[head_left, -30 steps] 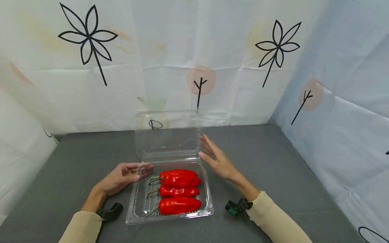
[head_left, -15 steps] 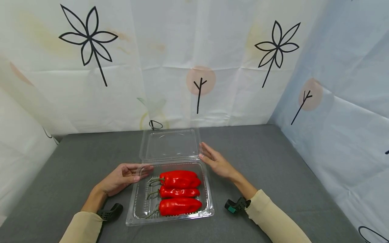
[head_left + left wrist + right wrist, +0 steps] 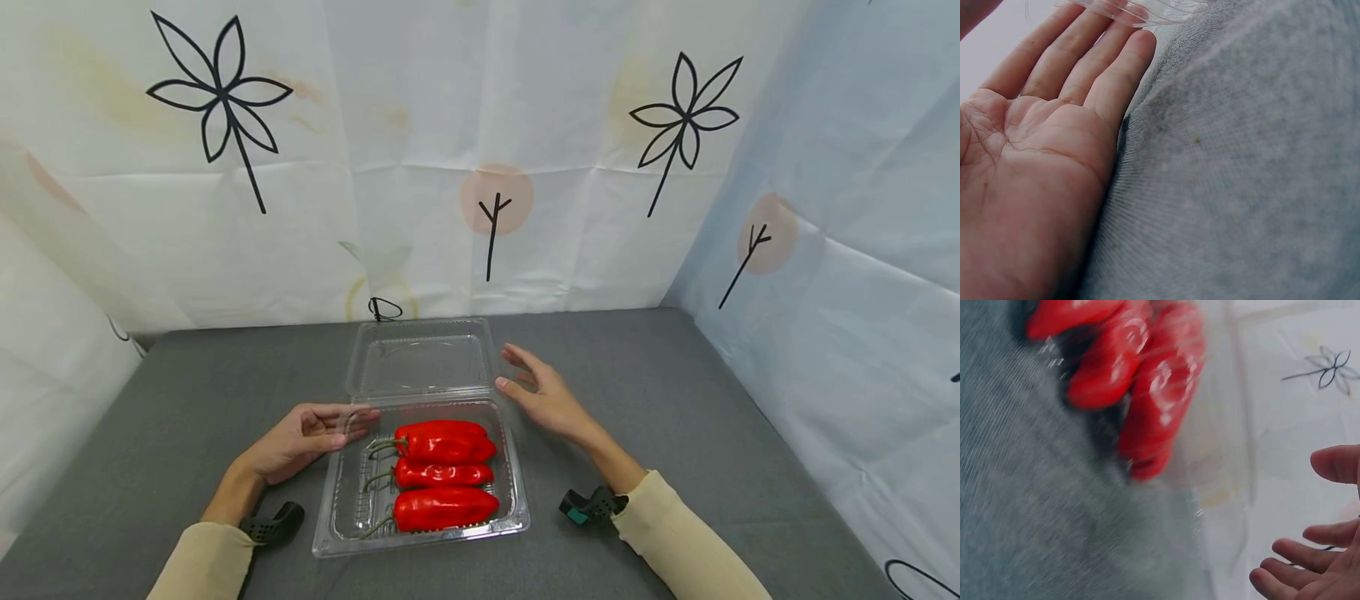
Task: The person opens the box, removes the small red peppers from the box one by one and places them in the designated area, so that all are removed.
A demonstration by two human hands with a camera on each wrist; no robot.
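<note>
A clear plastic clamshell container (image 3: 416, 543) sits on the grey table with its lid (image 3: 422, 358) folded back behind it. Inside lie three red peppers (image 3: 446, 508), side by side with stems to the left. My left hand (image 3: 303, 440) rests against the container's back left corner, fingers extended; the left wrist view has the straight fingers (image 3: 1119, 72) reaching under the clear plastic edge. Beside the lid's right edge, my right hand (image 3: 551, 400) is held with spread, relaxed fingers and nothing in it. The right wrist view shows the peppers blurred through the plastic.
A grey cloth covers the table (image 3: 637, 358). White fabric (image 3: 570, 242) printed with black plant drawings hangs behind it, with more fabric at both sides. Each wrist wears a black band (image 3: 273, 523).
The lid has swung backward from nearly upright and now lies back. My right hand has dipped, then drawn slightly right, away from the lid. My left hand has stayed put.
</note>
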